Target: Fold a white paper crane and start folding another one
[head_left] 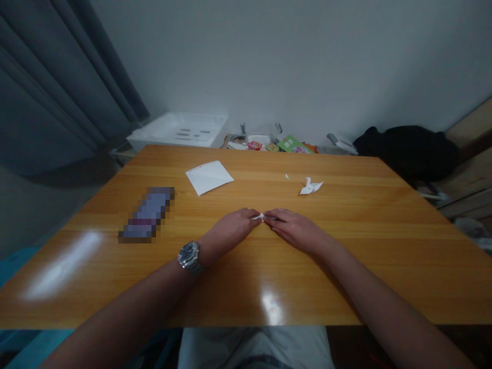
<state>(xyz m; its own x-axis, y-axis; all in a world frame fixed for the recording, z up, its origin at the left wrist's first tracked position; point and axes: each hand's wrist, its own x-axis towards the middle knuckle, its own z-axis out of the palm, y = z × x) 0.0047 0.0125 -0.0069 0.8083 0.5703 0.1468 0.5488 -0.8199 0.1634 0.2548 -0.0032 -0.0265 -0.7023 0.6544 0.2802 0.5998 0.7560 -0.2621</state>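
My left hand point(236, 228), with a metal watch point(189, 254) on the wrist, pinches one side of a small white folded paper point(262, 217). At the paper's other side, my right hand point(295, 229) has its fingers closed on it, close to the table surface. Most of the folded paper is hidden under the fingers, so its full shape cannot be made out. Beyond my right hand a white origami crane point(310, 186) stands on the table. A flat white sheet point(209, 177) with a perforated edge lies beyond my left hand.
A pixelated, phone-like flat object point(148, 215) lies on the left of the wooden table point(238, 287). A paper scrap point(287, 176) is near the crane. Behind the far edge are a white tray point(180, 128), a green booklet point(294, 144) and a black bag-like shape point(407, 151).
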